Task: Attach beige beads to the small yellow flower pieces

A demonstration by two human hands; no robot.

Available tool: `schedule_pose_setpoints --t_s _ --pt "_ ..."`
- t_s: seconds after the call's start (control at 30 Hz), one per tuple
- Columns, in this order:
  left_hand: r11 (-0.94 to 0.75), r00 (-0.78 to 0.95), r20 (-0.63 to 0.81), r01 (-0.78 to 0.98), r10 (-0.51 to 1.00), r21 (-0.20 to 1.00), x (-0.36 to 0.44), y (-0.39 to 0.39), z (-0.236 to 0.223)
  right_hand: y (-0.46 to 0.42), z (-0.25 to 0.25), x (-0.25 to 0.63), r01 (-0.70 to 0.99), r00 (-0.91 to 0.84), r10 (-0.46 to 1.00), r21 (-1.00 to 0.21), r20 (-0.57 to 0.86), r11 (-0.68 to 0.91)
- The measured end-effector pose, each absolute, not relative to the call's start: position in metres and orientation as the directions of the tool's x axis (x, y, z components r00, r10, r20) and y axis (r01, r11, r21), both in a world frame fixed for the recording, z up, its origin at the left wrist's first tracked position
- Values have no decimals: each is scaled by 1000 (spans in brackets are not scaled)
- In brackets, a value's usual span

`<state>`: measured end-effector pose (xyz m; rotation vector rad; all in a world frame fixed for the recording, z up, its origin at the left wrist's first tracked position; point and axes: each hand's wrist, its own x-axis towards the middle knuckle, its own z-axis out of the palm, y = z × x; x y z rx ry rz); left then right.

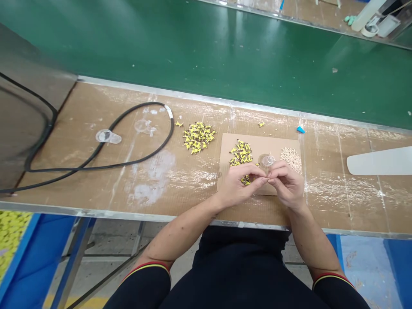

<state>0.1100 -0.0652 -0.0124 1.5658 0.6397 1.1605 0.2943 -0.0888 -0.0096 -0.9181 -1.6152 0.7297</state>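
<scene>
My left hand (pixel 238 183) and my right hand (pixel 287 182) meet fingertip to fingertip over a cardboard sheet (pixel 260 140). Both are closed in a pinch; whatever sits between the fingertips is too small to name. Just beyond them stands a small clear plastic cup or dish (pixel 268 160). A heap of small yellow-and-black pieces (pixel 241 151) lies on the sheet, partly hidden by my left hand. Beside my right hand is a pile of tiny beige pieces (pixel 291 158).
Further left sit another yellow-and-black heap (pixel 198 137), a looped black cable (pixel 128 163) and a clear plastic scoop-like piece (pixel 108 136). A blue bit (pixel 300 129) lies behind the sheet. A white flat object (pixel 380 161) enters from the right. A green belt (pixel 206 56) runs behind the table.
</scene>
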Motion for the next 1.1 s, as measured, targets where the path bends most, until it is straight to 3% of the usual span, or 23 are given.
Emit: schedule_pose_setpoints --t_s 0.2,0.37,0.7,0.9,1.1 --pt "41 523 112 -272 845 961 112 -64 -12 -91 -8 295 167 -155 837 -821 525 545" --pt "216 547 -13 -308 837 926 112 -62 -16 -92 -6 297 243 -161 822 -785 546 570" --pt "117 619 45 -218 784 969 101 -59 -15 -91 -5 297 348 -161 758 -682 633 643" --pt "155 608 29 -248 794 956 103 -58 -18 -90 -10 295 350 -161 701 -623 695 699" --pt "236 623 -26 -257 781 937 105 -57 -19 -91 -7 295 374 -187 722 -632 666 679"
